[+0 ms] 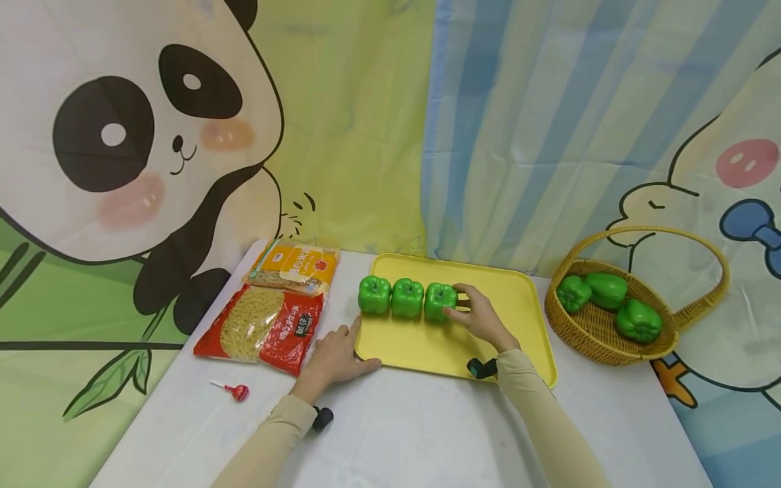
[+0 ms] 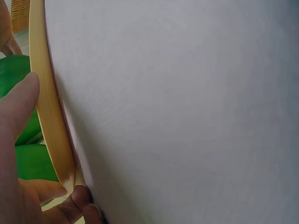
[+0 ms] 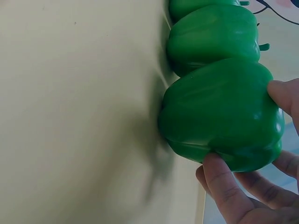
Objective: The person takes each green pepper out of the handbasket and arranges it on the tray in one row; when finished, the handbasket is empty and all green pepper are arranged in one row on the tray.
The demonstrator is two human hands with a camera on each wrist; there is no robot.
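Observation:
Three green bell peppers stand in a row on the yellow tray (image 1: 415,346): the left pepper (image 1: 374,295), the middle pepper (image 1: 407,297) and the right pepper (image 1: 440,302). My right hand (image 1: 482,317) grips the right pepper from its right side. In the right wrist view, thumb and fingers spread around that pepper (image 3: 219,116), which sits against the middle pepper (image 3: 212,37). My left hand (image 1: 334,359) holds the tray's near left corner. In the left wrist view its thumb (image 2: 28,93) lies on the tray rim (image 2: 50,116), other fingers bent at the corner.
A wicker basket (image 1: 592,332) with three more green bell peppers (image 1: 638,320) stands right of the tray. On the left lie a red pasta bag (image 1: 262,327), an orange food bag (image 1: 293,266) and a red lollipop (image 1: 238,392). Printed curtains hang behind the table.

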